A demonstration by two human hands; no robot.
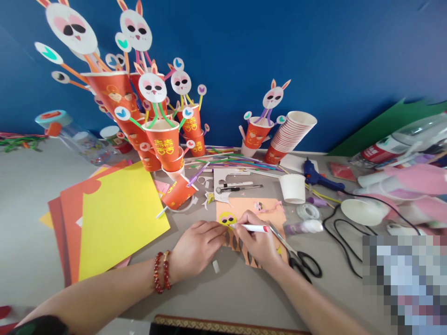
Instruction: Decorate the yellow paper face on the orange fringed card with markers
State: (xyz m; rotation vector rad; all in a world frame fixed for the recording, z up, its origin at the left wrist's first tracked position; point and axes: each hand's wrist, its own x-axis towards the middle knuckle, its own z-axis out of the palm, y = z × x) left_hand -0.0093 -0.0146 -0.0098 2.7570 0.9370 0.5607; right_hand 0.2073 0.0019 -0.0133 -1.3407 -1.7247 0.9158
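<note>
On an orange paper sheet lies a small round yellow paper face with pink patches and black eyes. My left hand, wearing red bead bracelets, holds its lower left edge with fingers pressed together. A white marker with a red end is gripped in my right hand, its tip at the face's lower right side. Black-handled scissors lie just right of that hand, partly on the orange sheet. Curved cutouts run along the sheet's lower edge.
Red paper cups with rabbit faces stand at back left, above yellow and red paper sheets. Stacked cups, a white cup, a blue glue gun with black cord, and clear tape are to the right. Pens lie behind.
</note>
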